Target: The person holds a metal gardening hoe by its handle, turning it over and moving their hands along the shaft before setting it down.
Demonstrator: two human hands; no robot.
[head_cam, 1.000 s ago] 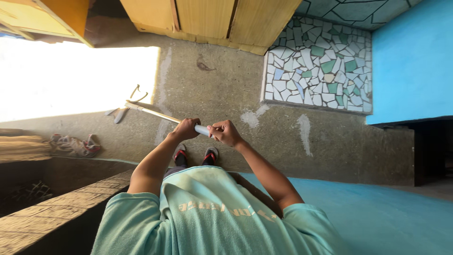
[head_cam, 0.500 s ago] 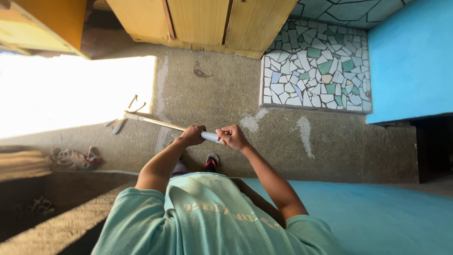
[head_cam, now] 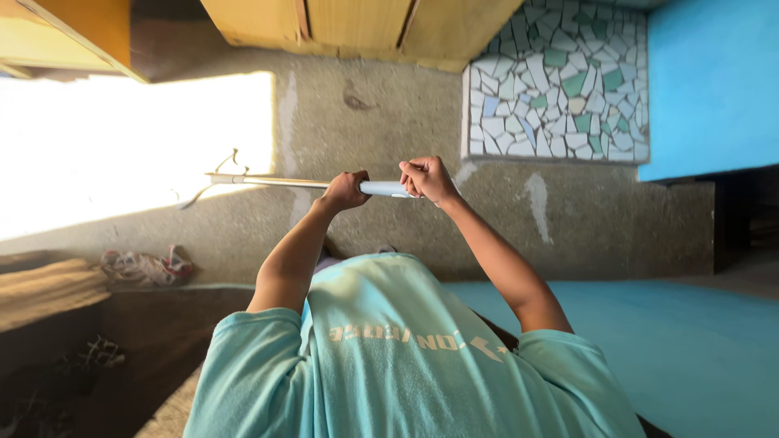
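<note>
Both of my hands grip a long pole that runs out to the left over the rough concrete floor. My left hand is closed around the pole just left of its pale blue grip. My right hand is closed on the grip's right end. The pole's far end carries a thin tool head, partly washed out by a bright sunlit patch. My teal shirt fills the lower middle of the view and hides my feet.
A patch of broken-tile mosaic lies beyond my right hand. Wooden door panels stand at the top and a blue wall at the right. A blue surface is at lower right. A pair of sandals lies at left.
Both hands have risen in the frame with the pole, which now lies nearly level. My feet, seen earlier below the hands, are now hidden by the shirt.
</note>
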